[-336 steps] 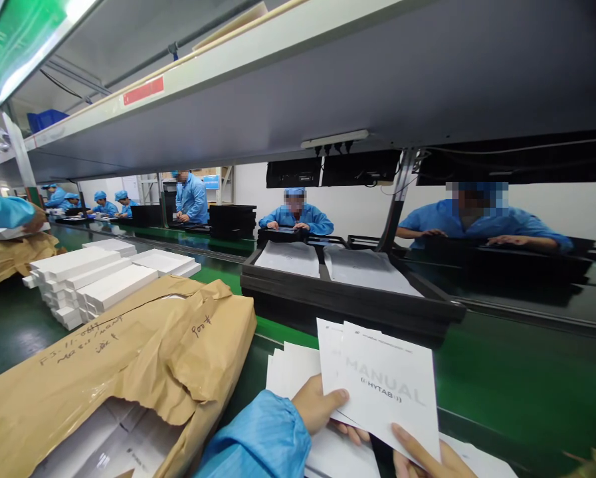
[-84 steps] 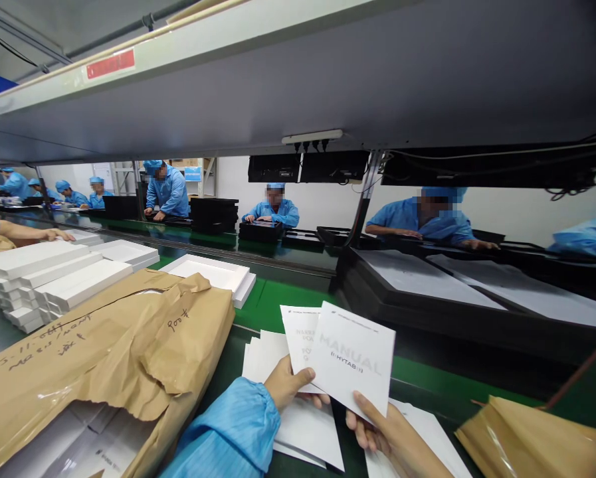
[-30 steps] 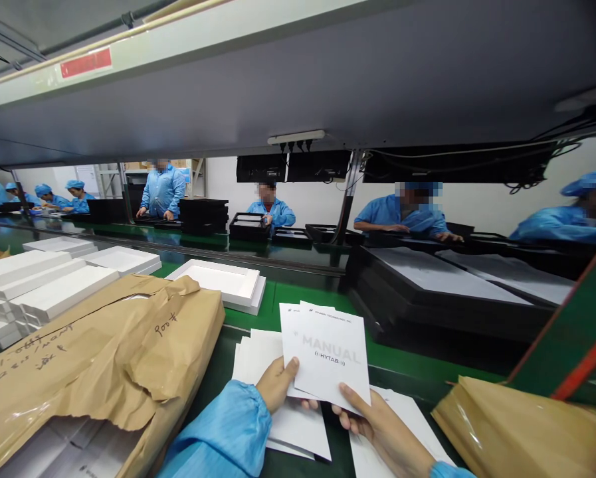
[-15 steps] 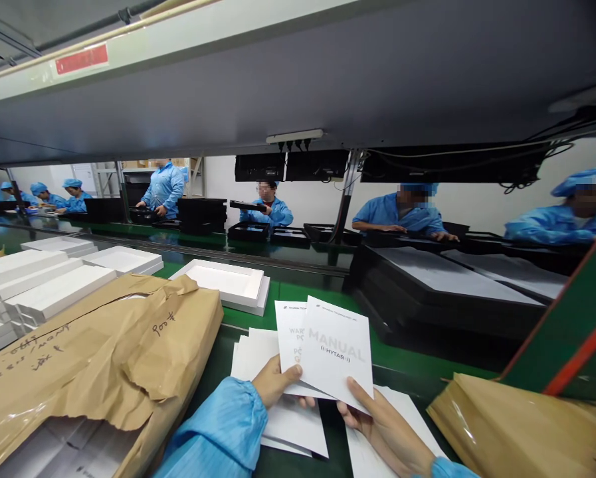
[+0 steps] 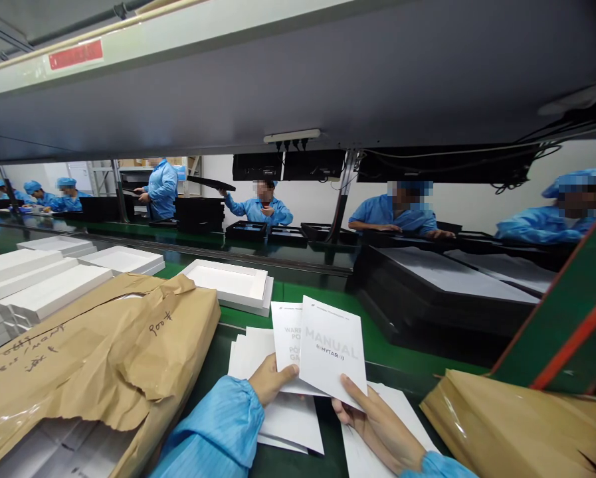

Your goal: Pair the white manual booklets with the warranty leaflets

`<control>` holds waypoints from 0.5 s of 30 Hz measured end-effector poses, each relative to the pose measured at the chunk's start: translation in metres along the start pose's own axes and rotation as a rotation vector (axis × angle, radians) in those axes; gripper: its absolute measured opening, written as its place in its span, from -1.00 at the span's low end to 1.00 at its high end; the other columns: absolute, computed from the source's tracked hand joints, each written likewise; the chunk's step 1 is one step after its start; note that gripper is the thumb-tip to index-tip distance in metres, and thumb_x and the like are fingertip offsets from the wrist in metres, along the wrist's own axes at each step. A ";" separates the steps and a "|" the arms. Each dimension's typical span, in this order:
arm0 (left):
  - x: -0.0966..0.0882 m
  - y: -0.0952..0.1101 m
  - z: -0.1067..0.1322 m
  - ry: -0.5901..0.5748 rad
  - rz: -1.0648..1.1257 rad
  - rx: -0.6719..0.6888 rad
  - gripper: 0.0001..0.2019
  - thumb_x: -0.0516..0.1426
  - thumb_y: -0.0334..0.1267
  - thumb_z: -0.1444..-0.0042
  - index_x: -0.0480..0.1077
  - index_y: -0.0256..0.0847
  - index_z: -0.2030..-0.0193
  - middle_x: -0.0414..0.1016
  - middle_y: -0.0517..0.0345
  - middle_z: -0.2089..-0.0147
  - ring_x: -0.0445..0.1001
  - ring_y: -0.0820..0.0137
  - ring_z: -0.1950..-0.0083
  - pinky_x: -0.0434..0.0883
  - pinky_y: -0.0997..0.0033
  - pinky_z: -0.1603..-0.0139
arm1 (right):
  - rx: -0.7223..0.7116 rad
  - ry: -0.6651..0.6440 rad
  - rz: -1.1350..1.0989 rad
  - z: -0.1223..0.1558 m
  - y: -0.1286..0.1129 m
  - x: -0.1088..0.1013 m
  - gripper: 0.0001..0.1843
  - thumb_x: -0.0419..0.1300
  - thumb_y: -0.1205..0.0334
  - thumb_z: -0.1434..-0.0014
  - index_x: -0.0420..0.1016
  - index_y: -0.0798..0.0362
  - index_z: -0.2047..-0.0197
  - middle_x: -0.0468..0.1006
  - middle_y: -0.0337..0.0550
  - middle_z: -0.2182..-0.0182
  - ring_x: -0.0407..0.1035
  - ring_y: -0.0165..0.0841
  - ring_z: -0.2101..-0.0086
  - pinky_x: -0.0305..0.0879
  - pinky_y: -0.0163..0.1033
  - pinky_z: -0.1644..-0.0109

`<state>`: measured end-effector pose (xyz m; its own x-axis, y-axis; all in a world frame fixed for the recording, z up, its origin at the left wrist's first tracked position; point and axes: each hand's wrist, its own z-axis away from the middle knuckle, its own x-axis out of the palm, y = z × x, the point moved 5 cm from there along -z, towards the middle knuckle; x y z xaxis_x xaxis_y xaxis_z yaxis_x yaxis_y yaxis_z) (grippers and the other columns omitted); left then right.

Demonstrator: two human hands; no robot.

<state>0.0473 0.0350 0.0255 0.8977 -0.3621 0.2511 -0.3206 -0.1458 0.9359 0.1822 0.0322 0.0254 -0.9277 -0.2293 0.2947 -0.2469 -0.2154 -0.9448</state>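
Just over the table [image 5: 214,356] here, the person's right hand [image 5: 376,422] grips a HYTAB manual [image 5: 331,355], which overlaps a leaflet [image 5: 286,336] lettered "WARR" pinched in the left hand [image 5: 272,380], above white paper stacks [image 5: 294,425], beside torn kraft-paper packaging [image 5: 128,355]

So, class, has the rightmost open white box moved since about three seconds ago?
Yes: judged against the torn paper bag, the open white box has moved right.

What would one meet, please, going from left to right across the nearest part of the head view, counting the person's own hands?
Torn brown paper parcel → left hand → MANUAL booklet → right hand → brown parcel at far right.
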 end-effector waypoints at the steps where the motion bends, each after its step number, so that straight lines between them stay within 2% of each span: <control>1: 0.000 0.000 0.000 -0.004 0.002 0.004 -0.45 0.08 0.03 0.24 0.30 -0.36 0.16 0.41 -0.05 0.33 0.33 0.44 0.52 0.26 0.40 0.51 | 0.000 -0.001 -0.006 0.000 0.001 0.000 -0.66 0.18 0.05 0.19 0.28 0.09 0.37 0.30 -0.27 0.72 0.15 -0.48 0.65 0.14 -0.40 0.63; 7: 0.000 0.000 0.000 0.001 -0.011 0.004 -0.44 0.09 0.02 0.24 0.29 -0.37 0.15 0.40 -0.06 0.31 0.32 0.43 0.49 0.26 0.41 0.51 | 0.011 -0.011 -0.008 -0.003 0.004 -0.001 -0.73 0.17 0.10 0.14 0.29 0.10 0.41 0.32 -0.26 0.72 0.16 -0.48 0.66 0.16 -0.40 0.61; 15: -0.001 0.000 0.000 0.025 -0.016 0.008 -0.46 0.09 0.00 0.23 0.30 -0.38 0.15 0.40 -0.06 0.30 0.33 0.42 0.48 0.27 0.42 0.52 | 0.003 0.009 0.037 -0.008 0.008 -0.004 -0.70 0.16 0.09 0.14 0.29 0.12 0.37 0.34 -0.24 0.72 0.18 -0.48 0.67 0.16 -0.39 0.63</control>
<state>0.0461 0.0355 0.0250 0.9101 -0.3362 0.2424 -0.3085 -0.1589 0.9379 0.1814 0.0387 0.0154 -0.9386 -0.2290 0.2581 -0.2114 -0.2095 -0.9547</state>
